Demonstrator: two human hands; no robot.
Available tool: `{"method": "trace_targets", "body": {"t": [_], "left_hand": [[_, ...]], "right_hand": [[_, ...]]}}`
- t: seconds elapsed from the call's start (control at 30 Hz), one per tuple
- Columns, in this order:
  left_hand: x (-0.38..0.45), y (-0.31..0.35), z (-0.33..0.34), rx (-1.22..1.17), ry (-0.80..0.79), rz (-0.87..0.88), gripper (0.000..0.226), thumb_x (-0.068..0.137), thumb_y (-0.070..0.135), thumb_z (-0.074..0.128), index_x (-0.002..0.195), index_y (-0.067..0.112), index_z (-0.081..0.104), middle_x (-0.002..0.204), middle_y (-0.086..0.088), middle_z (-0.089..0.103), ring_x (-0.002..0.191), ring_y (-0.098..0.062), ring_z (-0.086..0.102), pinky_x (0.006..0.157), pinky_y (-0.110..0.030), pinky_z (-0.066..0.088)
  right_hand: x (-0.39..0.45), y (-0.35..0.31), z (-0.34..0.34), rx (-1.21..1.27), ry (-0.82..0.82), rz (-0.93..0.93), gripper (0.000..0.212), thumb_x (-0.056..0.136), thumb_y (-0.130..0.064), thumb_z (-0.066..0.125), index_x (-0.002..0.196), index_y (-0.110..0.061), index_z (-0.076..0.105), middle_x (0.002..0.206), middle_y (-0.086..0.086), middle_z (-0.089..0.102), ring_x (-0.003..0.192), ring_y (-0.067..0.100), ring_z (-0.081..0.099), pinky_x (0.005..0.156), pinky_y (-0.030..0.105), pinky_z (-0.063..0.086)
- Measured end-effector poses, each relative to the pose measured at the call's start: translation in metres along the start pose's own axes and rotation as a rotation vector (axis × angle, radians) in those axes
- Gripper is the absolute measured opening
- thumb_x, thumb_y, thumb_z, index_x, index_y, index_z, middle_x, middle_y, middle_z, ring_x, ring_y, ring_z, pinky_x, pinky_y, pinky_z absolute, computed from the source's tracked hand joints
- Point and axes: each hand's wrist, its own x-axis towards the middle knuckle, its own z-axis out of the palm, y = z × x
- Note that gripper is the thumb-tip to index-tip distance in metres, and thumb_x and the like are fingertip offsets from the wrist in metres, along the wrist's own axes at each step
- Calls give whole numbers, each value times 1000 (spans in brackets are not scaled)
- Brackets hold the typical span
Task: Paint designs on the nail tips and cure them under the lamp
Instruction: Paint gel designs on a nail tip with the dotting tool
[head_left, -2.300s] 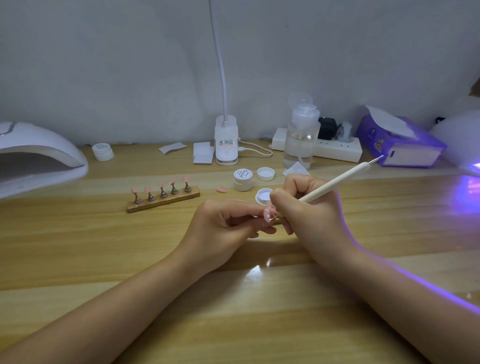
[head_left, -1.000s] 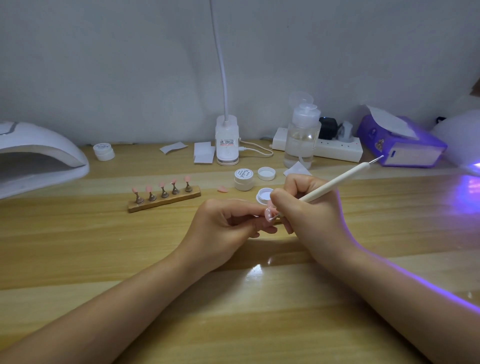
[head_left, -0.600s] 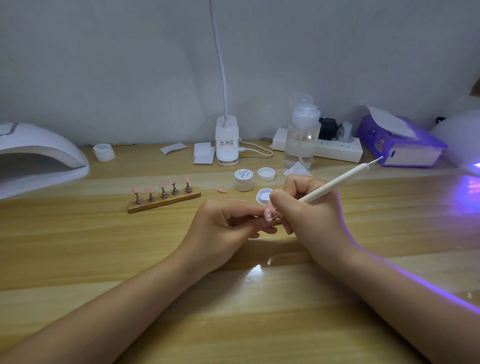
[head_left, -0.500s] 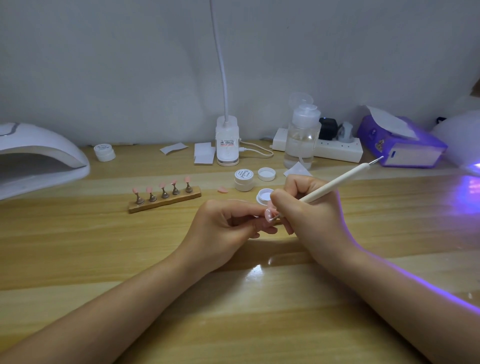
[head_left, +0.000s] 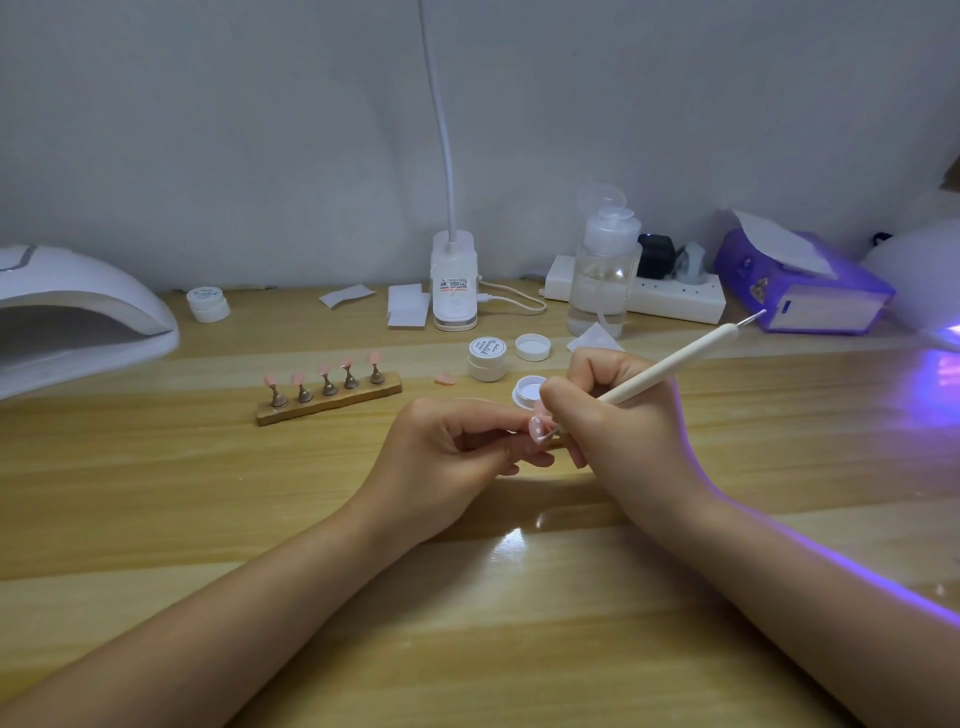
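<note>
My left hand (head_left: 447, 457) pinches a pink nail tip (head_left: 537, 428) between thumb and fingertips, the other fingers curled under, knuckles resting on the desk (head_left: 156, 493) near its middle. My right hand (head_left: 618, 421) grips a white pen (head_left: 675, 364) like a pencil, fingers curled round its lower part; the working end touches the tip (white marks show on the pink, too small to read), and the thin metal point at the other end slants up toward the far right.

Just behind my right knuckles sits an open jar (head_left: 527, 389) with white inside, and behind that a closed jar (head_left: 487, 358) with a printed lid, a loose cap (head_left: 532, 347) beside it. A stray pink tip (head_left: 445, 379) lies just left of the closed jar. Further left, a wooden stand (head_left: 328, 402) carries five pegs, each with a pink tip on top.

At the desk's left edge is the white curing lamp (head_left: 72, 312), its opening dark, with another small jar (head_left: 208, 304) near its far corner. Along the back edge: paper scraps (head_left: 347, 295), a stack of white pads (head_left: 408, 306), a clip-on light base (head_left: 454, 280) with its neck rising out of view, a clear pump bottle (head_left: 602, 270), a power strip (head_left: 670, 301) with plugs, and a purple box (head_left: 802, 286). At the right edge a second lamp (head_left: 919, 280) throws violet light over the wood and along my right forearm.
</note>
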Motion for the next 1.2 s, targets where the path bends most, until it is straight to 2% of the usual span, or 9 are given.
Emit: {"method": "trace_targets", "body": {"t": [0.57,0.7,0.8,0.9,1.1,1.2], "left_hand": [[-1,1,-1,16,-2,10,21,73,16,63,91,23,68,72,16,70,70,-6,69,58,-16,52],[-1,1,-1,10,-2,-3,16,73,16,63,83,23,73,71,15,70,69,-6,69,57,-16,51],[-1,1,-1,8,-8,-3,17,73,15,63,86,24,70,73,15,71,70,-7,69,58,-16,51],[-1,1,-1,-3,-1,-17,21,72,15,63,91,22,69,74,13,72,70,-9,70,58,-17,52],[-1,1,0,-4,2,-31,26,72,14,63,98,12,68,78,-1,73,71,-12,70,58,-19,52],[-1,2,0,5,1,-29,28,72,13,63,100,10,67,80,-6,72,71,-12,70,58,-19,53]], "right_hand": [[1,3,-1,-9,5,-4,38,72,12,49,43,-10,36,37,-2,50,32,7,40,36,14,31],[0,3,-1,1,4,-7,39,71,13,48,42,-9,36,36,-2,50,32,7,41,35,14,32],[1,4,-1,-13,21,-8,38,73,12,49,44,-9,36,33,-5,46,31,5,40,35,13,31],[4,7,-2,-16,76,-5,45,72,5,55,39,-17,35,32,-3,37,31,9,36,37,14,31],[6,9,-2,95,87,29,24,60,-5,50,46,-10,31,36,-4,32,27,6,33,37,12,29],[6,9,-3,104,78,27,24,60,-6,50,44,-11,32,36,-4,32,28,6,33,37,13,30]]}}
